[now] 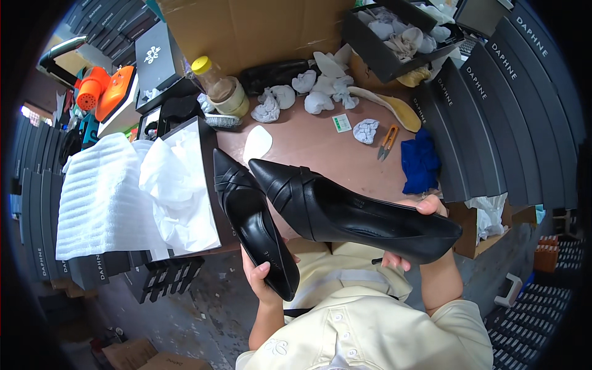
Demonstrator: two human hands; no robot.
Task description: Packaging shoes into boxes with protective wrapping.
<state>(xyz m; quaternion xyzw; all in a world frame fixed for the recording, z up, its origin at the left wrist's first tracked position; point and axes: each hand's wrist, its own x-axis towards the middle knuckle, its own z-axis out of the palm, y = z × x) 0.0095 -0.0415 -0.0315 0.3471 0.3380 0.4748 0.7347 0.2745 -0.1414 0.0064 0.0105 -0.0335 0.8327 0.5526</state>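
Observation:
Two black pointed-toe pumps with crossed straps over the vamp are held up before me, toes pointing away. My left hand (261, 276) is closed around the heel end of the left pump (248, 216), its thumb on the inner rim. My right hand (430, 206) grips the right pump (345, 213) near the heel, thumb over the far side and fingers beneath; part of its slim heel shows by those fingers. The toes of both pumps are close together above the table's near edge. Left of them, an open shoe box (209, 185) holds white tissue paper (179, 191).
On the brown table (308, 135) lie crumpled paper wads (267, 110), orange thread snips (388, 142), a blue cloth (420, 161), an insole (394, 106) and a yellow-capped bottle (206, 74). Stacked dark shoe boxes (487, 117) line the right; white foam wrap (98, 191) is at left.

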